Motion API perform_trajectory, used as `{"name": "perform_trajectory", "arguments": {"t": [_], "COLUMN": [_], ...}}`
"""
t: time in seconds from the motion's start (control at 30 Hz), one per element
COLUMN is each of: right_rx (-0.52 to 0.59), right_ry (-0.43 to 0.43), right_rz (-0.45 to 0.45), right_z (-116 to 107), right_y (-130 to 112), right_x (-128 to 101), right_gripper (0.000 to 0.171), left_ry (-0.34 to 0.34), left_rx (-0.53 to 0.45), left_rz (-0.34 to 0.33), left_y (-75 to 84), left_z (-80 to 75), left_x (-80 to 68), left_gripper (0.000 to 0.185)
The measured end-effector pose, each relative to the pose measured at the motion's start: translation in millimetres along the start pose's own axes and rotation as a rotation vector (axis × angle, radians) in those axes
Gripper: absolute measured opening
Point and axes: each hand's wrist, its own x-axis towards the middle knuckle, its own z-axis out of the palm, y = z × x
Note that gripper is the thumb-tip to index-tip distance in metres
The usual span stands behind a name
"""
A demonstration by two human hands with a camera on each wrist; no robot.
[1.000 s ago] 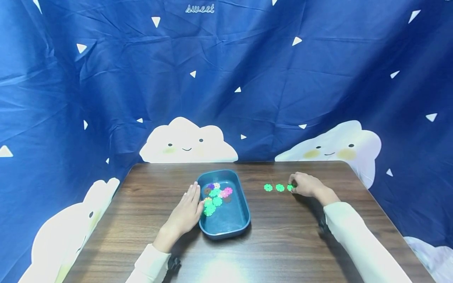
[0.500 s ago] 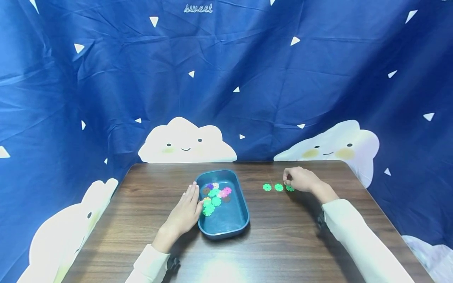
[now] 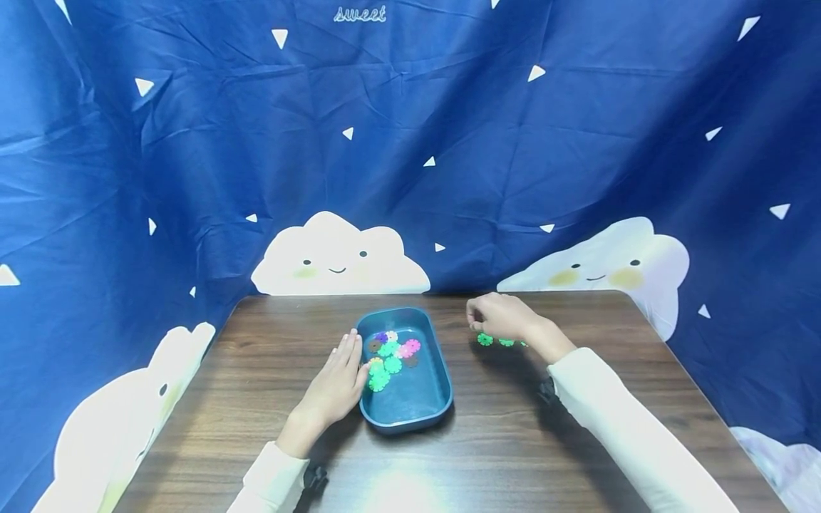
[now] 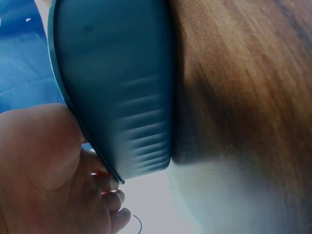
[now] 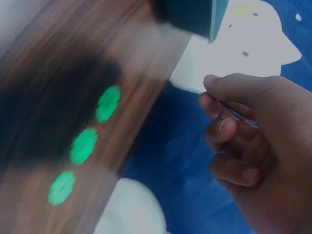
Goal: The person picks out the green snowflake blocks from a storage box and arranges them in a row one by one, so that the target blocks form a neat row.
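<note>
A dark teal plastic tray sits on the table with several notched flower-shaped discs inside, in green, pink, brown, purple and other colours. My left hand rests flat along its left rim, fingers extended; the left wrist view has the palm beside the tray's ribbed outer wall. Over the table, right of the tray, hangs my right hand, its fingers loosely curled with nothing visible between them. Below it three green discs lie in a row, spaced apart, partly covered by that hand in the head view.
The brown wood-grain table ends at a back edge just beyond the row of discs. Behind it hangs a blue curtain with white triangles and smiling clouds.
My right hand has let go of the rightmost green disc, lifted, and moved left over the row towards the tray. The left hand has stayed at the tray's rim.
</note>
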Motion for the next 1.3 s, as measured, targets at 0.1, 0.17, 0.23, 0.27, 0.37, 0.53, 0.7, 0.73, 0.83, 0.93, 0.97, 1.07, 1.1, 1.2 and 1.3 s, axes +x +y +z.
{"name": "perform_trajectory", "arguments": {"t": [0.1, 0.17, 0.23, 0.27, 0.37, 0.53, 0.7, 0.73, 0.83, 0.93, 0.97, 1.07, 1.1, 1.2, 1.3], "right_rx": [0.001, 0.008, 0.016, 0.025, 0.035, 0.012, -0.008, -0.011, -0.028, -0.029, -0.029, -0.021, -0.016, -0.027, -0.027], "right_ry": [0.002, 0.002, 0.007, 0.007, 0.003, -0.02, -0.034, -0.038, -0.055, -0.071, -0.074, -0.083, -0.089, -0.104, -0.117], "right_rz": [-0.041, -0.073, -0.109, -0.126, -0.163, -0.183, -0.215, -0.221, -0.234, -0.238, -0.241, -0.251, -0.256, -0.262, -0.255], "right_z": [-2, -4, -5, -5, -6, -4, -1, 0, 3, 7, 9, 12, 13, 15, 19], "right_y": [-18, -30, -40, -45, -59, -77, -91, -94, -100, -107, -109, -114, -116, -120, -124], "right_x": [10, 16, 21, 23, 29, 37, 47, 49, 55, 62, 64, 70, 72, 77, 83], "right_gripper": [0.009, 0.009, 0.009, 0.009, 0.009, 0.01, 0.008, 0.007, 0.006, 0.004, 0.004, 0.004, 0.004, 0.004, 0.004], "left_ry": [-0.002, -0.001, 0.001, 0.003, 0.004, -0.001, -0.007, -0.01, -0.009, -0.009, -0.007, -0.006, -0.005, 0.013, 0.019], "left_rx": [0.002, 0.002, 0.006, 0.009, 0.008, 0.0, 0.009, 0.013, 0.023, 0.033, 0.037, 0.039, 0.042, 0.041, 0.039], "left_rz": [0.002, 0.003, 0.005, 0.006, 0.003, 0.005, 0.003, 0.001, 0.003, 0.012, 0.014, 0.016, 0.015, 0.026, 0.029], "left_y": [-0.9, -1.9, -2.8, -3.1, -2.8, -0.3, 1.4, 1.4, 1.0, 0.0, -0.4, -0.5, -0.2, -0.3, -0.8], "left_z": [0.3, 1.3, 2.1, 2.4, 2.1, 0.4, -1.4, -1.5, -1.3, -0.6, -0.3, -0.5, -1.0, -0.9, -0.3], "left_x": [0.5, 0.9, 1.1, 1.1, 1.1, 0.9, 1.2, 1.4, 1.7, 1.8, 1.6, 1.0, 0.6, 0.1, 0.4], "left_gripper": [0.061, 0.062, 0.062, 0.062, 0.063, 0.062, 0.061, 0.061, 0.061, 0.062, 0.062, 0.062, 0.062, 0.061, 0.061]}}
